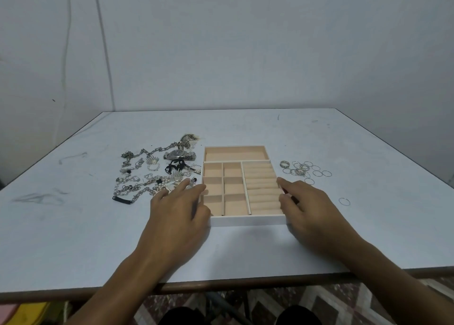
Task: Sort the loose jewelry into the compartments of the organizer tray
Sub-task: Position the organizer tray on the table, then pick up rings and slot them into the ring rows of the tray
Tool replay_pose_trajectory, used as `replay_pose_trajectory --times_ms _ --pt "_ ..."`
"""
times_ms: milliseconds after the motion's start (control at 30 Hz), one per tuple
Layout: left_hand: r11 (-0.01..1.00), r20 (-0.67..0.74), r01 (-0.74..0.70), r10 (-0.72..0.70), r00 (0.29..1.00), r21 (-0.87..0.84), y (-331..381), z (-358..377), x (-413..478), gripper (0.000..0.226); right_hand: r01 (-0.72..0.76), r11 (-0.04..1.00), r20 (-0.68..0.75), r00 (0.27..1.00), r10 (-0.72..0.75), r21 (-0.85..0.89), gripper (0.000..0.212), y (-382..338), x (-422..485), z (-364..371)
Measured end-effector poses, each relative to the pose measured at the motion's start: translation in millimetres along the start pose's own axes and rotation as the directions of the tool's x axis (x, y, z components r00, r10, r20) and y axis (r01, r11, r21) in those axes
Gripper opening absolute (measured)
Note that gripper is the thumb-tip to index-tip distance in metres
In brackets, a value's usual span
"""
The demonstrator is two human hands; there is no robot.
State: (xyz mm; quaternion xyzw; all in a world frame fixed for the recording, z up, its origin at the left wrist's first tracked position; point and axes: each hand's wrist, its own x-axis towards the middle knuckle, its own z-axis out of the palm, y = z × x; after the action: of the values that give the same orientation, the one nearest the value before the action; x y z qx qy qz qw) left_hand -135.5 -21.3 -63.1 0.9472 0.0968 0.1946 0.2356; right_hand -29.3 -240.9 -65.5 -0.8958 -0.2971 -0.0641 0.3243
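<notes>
A pale table [245, 246] stands against a plain wall. Two hands flank one tray [248, 220]. The left hand [175, 214], fingers loosely spread, touches the tray's left wall, thumb over the rim. The right hand [312, 209], fingers relaxed, rests against the right wall (neither pinches anything). The tray has six small square compartments, one long one and one ridged section. To its left lie tangled chains [134, 189] and one watch [179, 154]. To its right lie overlapping thin rings [301, 171], too crowded to count, plus one lone ring [344, 201].

A plain, home-like room: a scuffed pale table [245, 246] against a bare wall [245, 42], patterned floor tiles [344, 297] beneath.
</notes>
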Motion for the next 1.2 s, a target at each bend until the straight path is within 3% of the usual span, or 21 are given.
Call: replay_pose_trajectory --times_ms 233,367,500,733,933,1200 --pt "0.997 -0.055 0.065 -0.064 0.996 0.028 5.3 -0.8 2.3 0.055 -0.161 0.981 0.098 0.984 0.151 0.110 0.033 5.3 6.6 -18.4" --pt "0.998 -0.079 0.020 -0.015 0.997 0.059 22.3 3.1 12.4 0.052 -0.222 0.972 0.066 0.974 0.217 0.076 0.028 17.4 6.2 -43.2" --pt "0.998 0.009 -0.060 0.060 0.998 0.022 54.2 15.7 26.7 0.040 -0.279 0.955 0.043 0.960 0.276 0.104 0.014 28.9 0.1 -58.3" --pt "0.970 0.171 -0.243 0.235 0.957 0.026 99.6 53.6 62.1 0.035 -0.315 0.940 -0.014 0.947 0.320 0.134 0.010 44.6 -8.1 -74.5" --pt "0.923 0.287 -0.374 0.335 0.898 0.092 118.6 75.6 88.8 0.031 -0.325 0.945 -0.040 0.944 0.326 0.024 0.013 58.2 -11.1 -82.5" --pt "0.866 0.331 -0.478 0.411 0.849 0.150 129.7 91.8 111.6 0.028 -0.361 0.931 0.006 0.932 0.362 -0.062 0.009 75.4 -12.1 -90.9"
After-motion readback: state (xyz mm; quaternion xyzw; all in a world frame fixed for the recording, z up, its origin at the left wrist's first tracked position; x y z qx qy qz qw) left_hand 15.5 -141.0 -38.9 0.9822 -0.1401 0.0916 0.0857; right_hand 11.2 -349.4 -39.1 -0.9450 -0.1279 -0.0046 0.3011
